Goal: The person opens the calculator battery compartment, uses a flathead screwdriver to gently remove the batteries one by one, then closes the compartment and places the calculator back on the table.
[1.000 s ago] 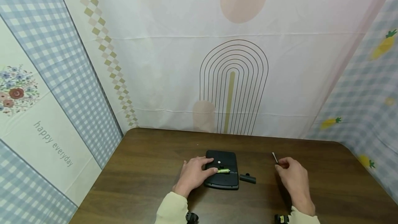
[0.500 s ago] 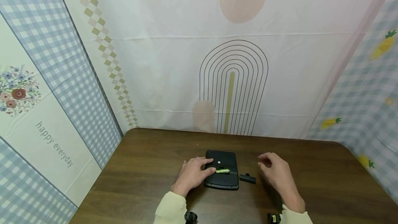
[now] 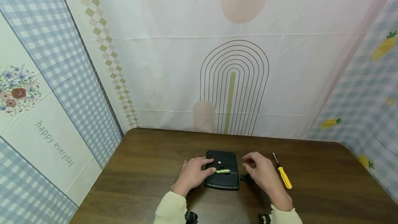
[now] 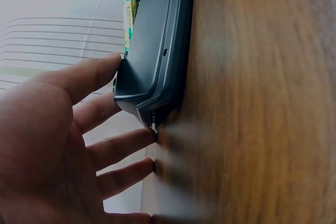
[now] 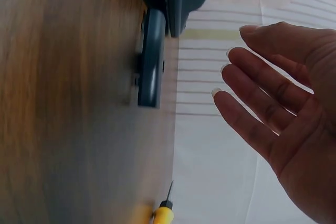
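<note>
A flat black electronic device (image 3: 221, 180) lies on the table with its battery compartment uncovered; its exact kind is not shown. A green battery (image 3: 223, 171) sits in that compartment. My left hand (image 3: 194, 175) rests at the device's left side, thumb on its upper face by the battery, fingers fairly straight. In the left wrist view, several fingertips (image 4: 147, 167) reach down to the table. My right hand (image 3: 262, 170) hovers over a small black battery cover (image 3: 244, 177), partly hidden beneath it. Nothing is between its loosely bent fingers, and the right wrist view shows the cover (image 5: 151, 61) apart from them.
A yellow-handled screwdriver (image 3: 284, 176) lies right of my right hand, its tip pointing away from me. The brown wooden table (image 3: 149, 168) ends at a hanging patterned cloth (image 3: 168, 78) at the back. More cloth hangs at both sides.
My right hand has let go of the screwdriver, which now lies on the table. That hand has moved left to above the battery cover. My left hand has hardly moved.
</note>
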The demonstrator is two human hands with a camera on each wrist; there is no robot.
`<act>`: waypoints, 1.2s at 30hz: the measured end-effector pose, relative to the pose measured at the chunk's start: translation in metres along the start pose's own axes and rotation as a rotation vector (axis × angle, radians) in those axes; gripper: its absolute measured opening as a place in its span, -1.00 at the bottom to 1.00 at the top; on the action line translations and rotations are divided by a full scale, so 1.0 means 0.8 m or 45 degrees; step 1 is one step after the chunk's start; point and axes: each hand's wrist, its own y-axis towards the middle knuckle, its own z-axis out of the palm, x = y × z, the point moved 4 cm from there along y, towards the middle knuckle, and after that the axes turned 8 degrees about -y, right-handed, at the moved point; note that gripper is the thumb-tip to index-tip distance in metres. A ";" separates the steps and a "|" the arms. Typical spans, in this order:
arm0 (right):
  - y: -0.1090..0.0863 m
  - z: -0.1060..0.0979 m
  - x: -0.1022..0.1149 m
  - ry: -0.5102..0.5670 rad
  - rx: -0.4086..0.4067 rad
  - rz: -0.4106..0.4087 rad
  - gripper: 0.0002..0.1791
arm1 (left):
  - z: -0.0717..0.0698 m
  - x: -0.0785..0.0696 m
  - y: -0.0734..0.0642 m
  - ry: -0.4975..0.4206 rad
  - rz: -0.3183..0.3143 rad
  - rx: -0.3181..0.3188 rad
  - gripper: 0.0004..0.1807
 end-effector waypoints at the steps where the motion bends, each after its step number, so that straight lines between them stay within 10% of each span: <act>1: 0.000 0.001 0.003 0.001 -0.004 -0.014 -0.79 | 0.000 0.000 0.000 -0.001 0.002 0.000 -0.51; 36: 0.007 0.041 0.065 0.027 0.151 -0.234 -0.78 | 0.001 0.000 0.002 -0.016 -0.008 -0.006 -0.54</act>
